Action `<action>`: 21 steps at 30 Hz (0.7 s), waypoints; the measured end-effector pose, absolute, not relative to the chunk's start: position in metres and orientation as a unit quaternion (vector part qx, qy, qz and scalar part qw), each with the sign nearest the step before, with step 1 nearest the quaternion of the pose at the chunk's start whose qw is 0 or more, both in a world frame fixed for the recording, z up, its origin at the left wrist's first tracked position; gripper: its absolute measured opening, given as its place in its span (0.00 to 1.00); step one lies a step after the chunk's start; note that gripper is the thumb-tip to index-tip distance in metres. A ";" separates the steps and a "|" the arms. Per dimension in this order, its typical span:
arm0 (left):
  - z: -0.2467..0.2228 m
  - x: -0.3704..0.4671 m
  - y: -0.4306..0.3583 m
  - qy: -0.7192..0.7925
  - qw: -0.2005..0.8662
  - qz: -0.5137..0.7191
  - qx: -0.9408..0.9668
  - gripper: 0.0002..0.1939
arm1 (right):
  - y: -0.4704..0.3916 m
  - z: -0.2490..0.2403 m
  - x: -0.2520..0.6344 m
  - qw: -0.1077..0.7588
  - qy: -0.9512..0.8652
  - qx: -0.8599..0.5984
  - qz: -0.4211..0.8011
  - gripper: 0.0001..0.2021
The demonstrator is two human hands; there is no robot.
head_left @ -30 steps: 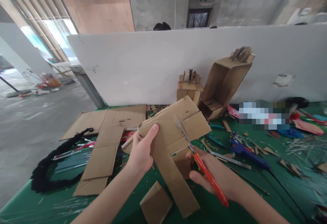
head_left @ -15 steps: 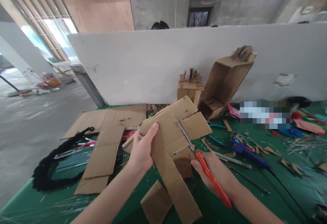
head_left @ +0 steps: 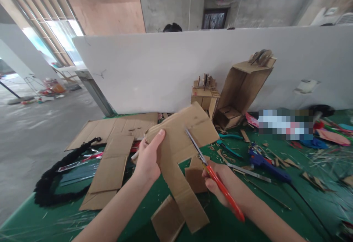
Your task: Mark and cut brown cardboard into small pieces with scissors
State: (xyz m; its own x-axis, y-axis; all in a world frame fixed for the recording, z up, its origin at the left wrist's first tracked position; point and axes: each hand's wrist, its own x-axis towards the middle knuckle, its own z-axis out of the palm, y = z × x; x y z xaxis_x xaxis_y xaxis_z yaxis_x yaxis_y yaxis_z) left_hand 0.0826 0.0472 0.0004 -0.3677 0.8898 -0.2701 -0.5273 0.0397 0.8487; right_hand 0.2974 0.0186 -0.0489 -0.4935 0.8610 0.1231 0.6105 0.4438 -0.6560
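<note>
My left hand [head_left: 150, 153] grips a bent piece of brown cardboard [head_left: 179, 146] by its left edge, thumb on top. One long strip of the piece hangs toward me. In my right hand [head_left: 222, 179] is a pair of scissors [head_left: 200, 152] with red handles. The blades look nearly closed and point up and left across the cardboard's right part. Whether they touch it, I cannot tell. Below the held piece, a loose cardboard scrap [head_left: 168, 218] lies on the green table [head_left: 143, 216].
A cardboard box structure [head_left: 245, 87] and a smaller one [head_left: 205, 93] stand by the white partition [head_left: 143, 76]. To the right lie a blue glue gun [head_left: 268, 164], teal-handled pliers [head_left: 230, 149] and a metal blade [head_left: 249, 173]. Black fuzzy cord [head_left: 45, 187] and cardboard sheets [head_left: 110, 164] lie left.
The cardboard has shifted slightly left in my left hand, and the slit on its right side no longer shows open. My right hand and the scissors have moved slightly left.
</note>
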 end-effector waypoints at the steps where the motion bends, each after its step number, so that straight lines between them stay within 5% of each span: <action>1: 0.004 0.076 0.050 0.493 0.517 0.677 0.177 0.18 | 0.019 -0.049 0.298 0.229 -0.818 -0.449 0.277 0.14; 8: 0.029 0.032 0.064 0.499 0.460 0.709 0.193 0.15 | 0.022 -0.059 0.297 0.343 -0.704 -0.438 0.442 0.20; 13: 0.017 0.049 0.054 0.505 0.549 0.611 0.266 0.18 | 0.025 -0.053 0.294 0.463 -0.544 -0.435 0.548 0.19; 21: 0.005 0.052 0.048 0.394 0.707 0.437 0.392 0.24 | 0.033 -0.033 0.307 0.458 -0.552 -0.457 0.526 0.16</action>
